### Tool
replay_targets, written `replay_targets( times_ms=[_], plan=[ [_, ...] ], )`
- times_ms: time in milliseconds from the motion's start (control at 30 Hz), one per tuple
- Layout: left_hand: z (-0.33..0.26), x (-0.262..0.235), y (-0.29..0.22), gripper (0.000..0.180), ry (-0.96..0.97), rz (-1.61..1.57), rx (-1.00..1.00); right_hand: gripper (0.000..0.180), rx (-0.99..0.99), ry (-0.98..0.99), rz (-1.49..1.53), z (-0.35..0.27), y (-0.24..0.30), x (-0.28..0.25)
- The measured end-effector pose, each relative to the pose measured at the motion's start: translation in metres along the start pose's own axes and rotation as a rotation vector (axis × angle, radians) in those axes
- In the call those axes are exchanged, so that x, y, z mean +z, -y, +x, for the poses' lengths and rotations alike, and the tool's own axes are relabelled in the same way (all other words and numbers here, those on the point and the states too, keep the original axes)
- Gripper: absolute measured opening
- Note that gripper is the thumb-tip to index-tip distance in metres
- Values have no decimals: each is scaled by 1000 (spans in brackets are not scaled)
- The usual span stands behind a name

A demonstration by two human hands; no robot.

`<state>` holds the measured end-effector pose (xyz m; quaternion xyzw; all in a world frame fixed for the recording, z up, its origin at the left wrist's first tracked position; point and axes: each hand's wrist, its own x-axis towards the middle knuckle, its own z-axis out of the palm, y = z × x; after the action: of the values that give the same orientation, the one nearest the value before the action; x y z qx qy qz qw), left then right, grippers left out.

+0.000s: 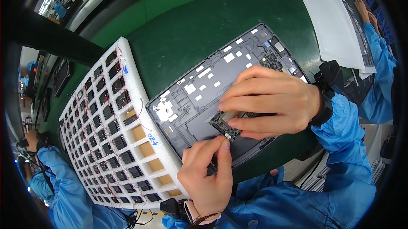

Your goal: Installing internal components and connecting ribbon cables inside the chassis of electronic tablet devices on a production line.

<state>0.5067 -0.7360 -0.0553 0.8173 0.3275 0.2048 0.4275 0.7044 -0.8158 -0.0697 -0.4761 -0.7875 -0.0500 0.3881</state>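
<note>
Green bench mat [182,29]: right hand [272,101] fingers clamping small circuit board [224,122] onto grey chassis [199,97], left hand [208,173] fingertips pinching together at its connector; slipping risks misalignment.

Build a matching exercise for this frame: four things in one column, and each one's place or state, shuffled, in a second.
1. white foam tray
2. small circuit board
3. white sheet
4. grey device shell

A. far right on the green mat
B. pinched by both hands
C. left, its cells hold black wired parts
D. flat under the hands

Pairs: 1-C, 2-B, 3-A, 4-D
</note>
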Motion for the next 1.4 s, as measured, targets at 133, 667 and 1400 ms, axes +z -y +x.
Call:
replay_targets(
  times_ms=[133,667,1400],
  plan=[
    [3,-1,0,7,44,-120,-101,35,-6,-17,30,-3,-3,4],
    [5,3,4,11,8,-96,-72,22,-45,-63,-112,-5,-1,11],
    [-15,-13,20,36,123,463,333,32,141,121,-152,18,-7,1]
  ],
)
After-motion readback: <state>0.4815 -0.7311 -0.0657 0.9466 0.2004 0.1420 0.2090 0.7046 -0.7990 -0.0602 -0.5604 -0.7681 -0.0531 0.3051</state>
